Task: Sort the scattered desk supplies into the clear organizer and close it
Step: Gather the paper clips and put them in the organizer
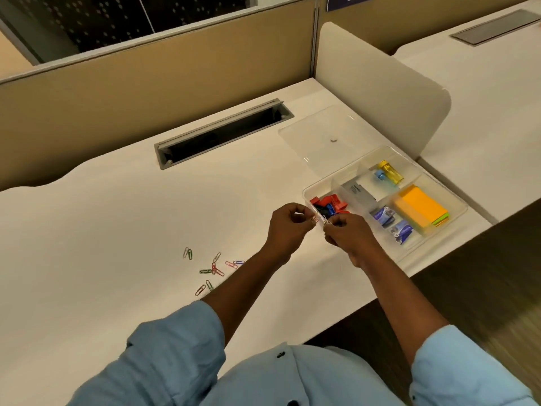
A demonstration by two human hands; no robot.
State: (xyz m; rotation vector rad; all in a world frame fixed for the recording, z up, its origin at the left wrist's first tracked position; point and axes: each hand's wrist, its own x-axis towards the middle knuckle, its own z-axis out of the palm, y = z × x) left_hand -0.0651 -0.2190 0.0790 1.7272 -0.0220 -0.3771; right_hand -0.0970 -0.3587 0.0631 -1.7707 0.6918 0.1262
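The person's left hand (288, 222) and right hand (348, 232) met at the near-left corner of the clear organizer (439, 234). Both had their fingers curled and their fingertips pinched on the held clips (320, 219), a small wiry bunch that looked like paper clips, too fine to count or to tell whether they were hooked together. The bunch hung just at the rim, beside the compartment holding red, blue and black binder clips (330, 205). The loose paper clips (210, 271) lay scattered on the white desk (117, 230), well to the left of the organizer and near the left forearm. Other compartments held staple boxes (383, 216), an orange sticky-note pad (420, 210), a grey card (358, 190) and a yellow tube (390, 172). The clear lid (322, 139) lay flat on the desk behind the organizer. The step in hand seemed to be gathering the bunch before dropping it in. It would likely go best if one hand took the whole bunch, carried it over the rim and let go low inside a compartment, so nothing bounced out. The scattered clips could then be swept into a pile rather than picked up singly, and the lid left until last.
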